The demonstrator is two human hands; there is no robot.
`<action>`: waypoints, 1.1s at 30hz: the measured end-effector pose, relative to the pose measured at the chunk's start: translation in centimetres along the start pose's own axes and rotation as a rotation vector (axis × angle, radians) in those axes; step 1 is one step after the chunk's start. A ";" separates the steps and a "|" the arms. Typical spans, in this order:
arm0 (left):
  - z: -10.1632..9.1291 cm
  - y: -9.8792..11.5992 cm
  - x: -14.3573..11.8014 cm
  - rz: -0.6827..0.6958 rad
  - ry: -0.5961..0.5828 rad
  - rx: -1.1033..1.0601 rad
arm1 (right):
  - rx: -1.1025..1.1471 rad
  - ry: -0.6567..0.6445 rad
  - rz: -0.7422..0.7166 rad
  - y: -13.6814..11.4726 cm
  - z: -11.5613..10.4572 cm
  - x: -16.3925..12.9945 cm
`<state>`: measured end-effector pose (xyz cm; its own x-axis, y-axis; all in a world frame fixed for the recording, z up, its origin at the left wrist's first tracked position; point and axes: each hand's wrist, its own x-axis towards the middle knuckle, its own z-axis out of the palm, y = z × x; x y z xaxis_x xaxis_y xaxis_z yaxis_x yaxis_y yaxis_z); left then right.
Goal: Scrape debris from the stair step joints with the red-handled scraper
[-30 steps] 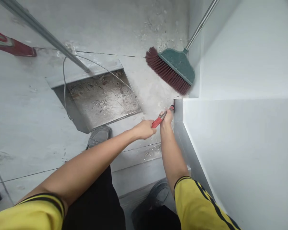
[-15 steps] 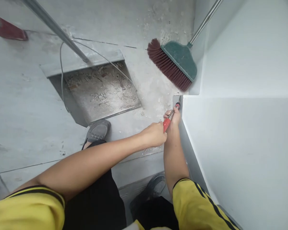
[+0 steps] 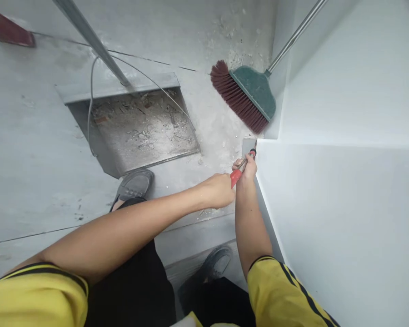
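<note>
We held a red-handled tool (image 3: 240,169) against the grey baseboard (image 3: 248,146) at the wall's corner.

Our left hand (image 3: 218,190) clenched the red handle's end while our right hand (image 3: 247,167) closed around the shaft nearer its tip, which seemed to touch the baseboard's end, though the view there was small. A broom (image 3: 247,95) leaned just beyond; a dustpan (image 3: 141,129) full of debris lay to the left.

renovation site – dusty floor (image 3: 34,150), debris-filled dustpan (image 3: 139,129), broom (image 3: 247,95)
</note>
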<state>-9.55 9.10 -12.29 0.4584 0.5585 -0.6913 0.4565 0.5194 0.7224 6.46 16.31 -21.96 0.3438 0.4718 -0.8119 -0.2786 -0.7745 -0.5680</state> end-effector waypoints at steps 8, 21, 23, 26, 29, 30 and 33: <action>0.6 0.5 1.4 -0.014 0.005 0.021 | -0.013 -0.029 -0.001 0.6 -0.2 1.5; 0.9 -1.8 2.0 -0.174 -0.093 -0.160 | 0.085 0.026 0.078 4.6 2.2 3.1; 1.5 -1.9 -0.2 -0.304 -0.105 -0.320 | 0.008 -0.045 0.032 6.1 2.8 0.9; 2.7 -2.5 -3.9 -0.472 0.069 -0.489 | -0.266 -0.088 -0.048 8.1 3.8 -3.5; 4.1 -4.0 -8.5 -0.534 0.152 -0.423 | -0.538 -0.300 -0.139 8.9 4.1 -8.2; 4.4 -4.5 -9.9 -0.549 0.184 -0.408 | -0.599 -0.350 -0.120 8.3 4.0 -9.0; 4.3 -4.5 -13.7 -0.530 0.262 -0.465 | -0.859 -0.219 -0.378 2.0 5.0 -9.2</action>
<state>-14.67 -3.69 -6.14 0.0438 0.2633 -0.9637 0.1700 0.9486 0.2669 -1.75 12.53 -16.29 0.0774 0.7542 -0.6521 0.5976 -0.5586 -0.5752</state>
